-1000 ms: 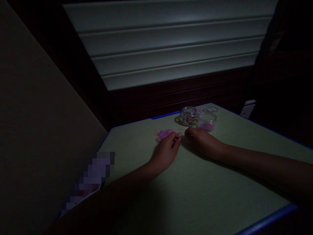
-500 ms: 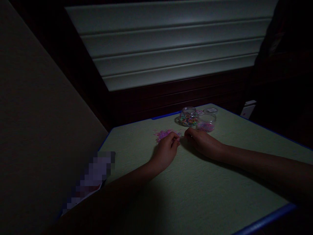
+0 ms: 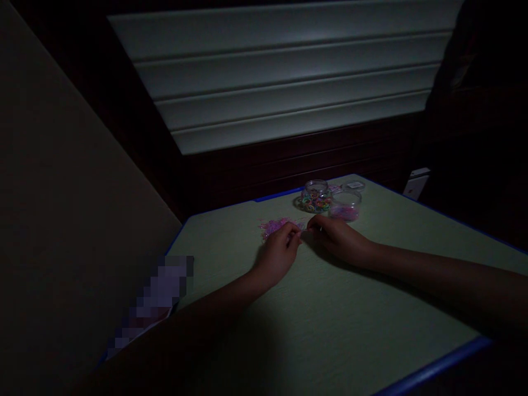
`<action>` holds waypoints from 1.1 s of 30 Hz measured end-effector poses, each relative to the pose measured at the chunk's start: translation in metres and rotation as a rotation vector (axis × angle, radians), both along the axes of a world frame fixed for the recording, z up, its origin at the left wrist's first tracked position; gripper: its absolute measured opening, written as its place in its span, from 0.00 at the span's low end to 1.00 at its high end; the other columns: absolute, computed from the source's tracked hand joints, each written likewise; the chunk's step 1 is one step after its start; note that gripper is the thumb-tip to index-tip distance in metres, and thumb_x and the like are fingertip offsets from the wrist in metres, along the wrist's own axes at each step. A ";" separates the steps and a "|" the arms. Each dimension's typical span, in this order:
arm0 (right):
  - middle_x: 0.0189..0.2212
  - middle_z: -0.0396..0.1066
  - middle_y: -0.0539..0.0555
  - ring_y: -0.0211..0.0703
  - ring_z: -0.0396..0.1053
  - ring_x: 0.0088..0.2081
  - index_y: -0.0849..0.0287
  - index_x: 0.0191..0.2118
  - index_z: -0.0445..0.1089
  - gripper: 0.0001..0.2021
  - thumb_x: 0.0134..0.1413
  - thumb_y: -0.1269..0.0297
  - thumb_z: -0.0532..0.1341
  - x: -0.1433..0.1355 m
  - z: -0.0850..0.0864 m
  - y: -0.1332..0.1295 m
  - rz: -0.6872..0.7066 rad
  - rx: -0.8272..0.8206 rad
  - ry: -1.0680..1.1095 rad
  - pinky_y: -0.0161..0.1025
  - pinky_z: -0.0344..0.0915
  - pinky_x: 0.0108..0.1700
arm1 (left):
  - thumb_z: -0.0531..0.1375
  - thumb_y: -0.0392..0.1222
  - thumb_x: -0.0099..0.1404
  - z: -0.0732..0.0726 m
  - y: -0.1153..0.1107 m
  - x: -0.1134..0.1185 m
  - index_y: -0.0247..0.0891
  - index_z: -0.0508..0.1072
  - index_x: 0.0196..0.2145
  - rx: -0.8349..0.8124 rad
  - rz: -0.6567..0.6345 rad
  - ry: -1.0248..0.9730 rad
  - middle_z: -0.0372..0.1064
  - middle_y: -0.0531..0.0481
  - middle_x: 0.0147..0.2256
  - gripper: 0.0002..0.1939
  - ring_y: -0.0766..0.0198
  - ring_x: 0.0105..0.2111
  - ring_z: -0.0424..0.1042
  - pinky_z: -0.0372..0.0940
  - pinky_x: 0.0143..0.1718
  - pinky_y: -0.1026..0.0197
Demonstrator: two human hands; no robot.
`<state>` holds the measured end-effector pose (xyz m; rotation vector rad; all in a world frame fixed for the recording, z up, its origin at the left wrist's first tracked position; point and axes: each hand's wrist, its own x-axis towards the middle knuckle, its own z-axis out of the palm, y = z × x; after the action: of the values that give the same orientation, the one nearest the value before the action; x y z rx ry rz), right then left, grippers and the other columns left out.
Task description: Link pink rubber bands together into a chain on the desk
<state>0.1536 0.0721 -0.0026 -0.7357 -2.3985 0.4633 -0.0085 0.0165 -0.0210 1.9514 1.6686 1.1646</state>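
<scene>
A thin strand [image 3: 305,230] spans the small gap between your hands; the fingers of your left hand [image 3: 278,254] pinch one end and those of your right hand [image 3: 342,240] the other, probably to keep it taut. The pink pile [image 3: 274,226] lies on the tabletop [image 3: 363,313] just beyond your left hand, perhaps for easy reach. Past your right hand, one jar [image 3: 345,201] holds pink bits, the rear jar [image 3: 315,199] mixed coloured rings; a clear lid [image 3: 353,186] lies behind.
</scene>
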 end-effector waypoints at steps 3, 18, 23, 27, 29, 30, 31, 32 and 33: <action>0.25 0.66 0.52 0.34 0.61 0.25 0.62 0.39 0.61 0.12 0.55 0.62 0.46 -0.001 0.003 -0.002 0.006 -0.051 0.041 0.30 0.53 0.27 | 0.47 0.42 0.60 0.000 0.000 0.000 0.38 0.63 0.33 0.005 -0.006 0.002 0.65 0.53 0.28 0.08 0.71 0.23 0.62 0.57 0.23 0.68; 0.18 0.62 0.50 0.33 0.57 0.20 0.63 0.24 0.63 0.24 0.54 0.50 0.41 -0.001 0.002 0.006 0.002 -0.309 0.044 0.31 0.51 0.22 | 0.48 0.43 0.60 0.001 -0.002 0.001 0.38 0.64 0.34 -0.001 -0.036 -0.006 0.64 0.52 0.28 0.09 0.70 0.25 0.63 0.57 0.22 0.69; 0.17 0.61 0.49 0.33 0.57 0.20 0.63 0.22 0.63 0.22 0.53 0.51 0.44 -0.001 0.002 0.007 -0.006 -0.323 0.037 0.31 0.50 0.22 | 0.48 0.43 0.60 0.002 -0.002 0.001 0.38 0.64 0.34 -0.003 -0.039 0.002 0.64 0.53 0.28 0.09 0.71 0.24 0.63 0.57 0.21 0.69; 0.16 0.59 0.48 0.32 0.56 0.19 0.63 0.21 0.61 0.21 0.51 0.51 0.46 -0.002 0.001 0.008 -0.004 -0.335 0.041 0.31 0.50 0.21 | 0.48 0.43 0.60 0.002 -0.002 0.001 0.38 0.64 0.33 -0.006 -0.033 -0.003 0.64 0.53 0.27 0.09 0.71 0.23 0.62 0.56 0.21 0.69; 0.16 0.59 0.49 0.32 0.56 0.19 0.62 0.21 0.61 0.20 0.51 0.52 0.46 -0.002 0.001 0.008 -0.003 -0.336 0.040 0.31 0.50 0.21 | 0.48 0.43 0.60 0.002 -0.002 0.001 0.37 0.65 0.33 -0.007 -0.036 -0.007 0.64 0.53 0.27 0.09 0.71 0.22 0.62 0.56 0.21 0.69; 0.16 0.59 0.49 0.32 0.56 0.19 0.62 0.21 0.61 0.20 0.51 0.52 0.46 -0.002 0.001 0.008 -0.001 -0.338 0.037 0.31 0.50 0.21 | 0.48 0.43 0.60 0.003 -0.002 0.001 0.37 0.65 0.33 -0.007 -0.036 -0.008 0.64 0.53 0.27 0.09 0.71 0.22 0.62 0.56 0.21 0.69; 0.16 0.59 0.49 0.32 0.56 0.19 0.62 0.21 0.62 0.20 0.51 0.52 0.46 -0.001 0.001 0.008 0.001 -0.338 0.036 0.31 0.50 0.21 | 0.48 0.43 0.59 0.003 -0.002 0.001 0.37 0.65 0.33 -0.007 -0.036 -0.010 0.64 0.53 0.27 0.09 0.71 0.23 0.62 0.56 0.21 0.69; 0.16 0.59 0.49 0.32 0.56 0.19 0.62 0.21 0.62 0.20 0.51 0.52 0.46 -0.001 0.001 0.008 0.002 -0.337 0.035 0.31 0.50 0.21 | 0.48 0.43 0.59 0.003 -0.002 0.001 0.37 0.65 0.33 -0.006 -0.033 -0.012 0.64 0.53 0.26 0.09 0.71 0.23 0.62 0.56 0.21 0.69; 0.16 0.59 0.49 0.32 0.55 0.19 0.63 0.21 0.62 0.20 0.51 0.52 0.46 -0.001 0.001 0.008 0.002 -0.335 0.033 0.31 0.49 0.21 | 0.48 0.43 0.59 0.002 -0.002 0.001 0.38 0.65 0.34 -0.006 -0.031 -0.013 0.64 0.53 0.26 0.09 0.71 0.23 0.62 0.56 0.21 0.69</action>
<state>0.1523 0.0802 -0.0015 -0.8598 -2.3166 0.8852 -0.0071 0.0144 -0.0186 1.9550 1.6274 1.1576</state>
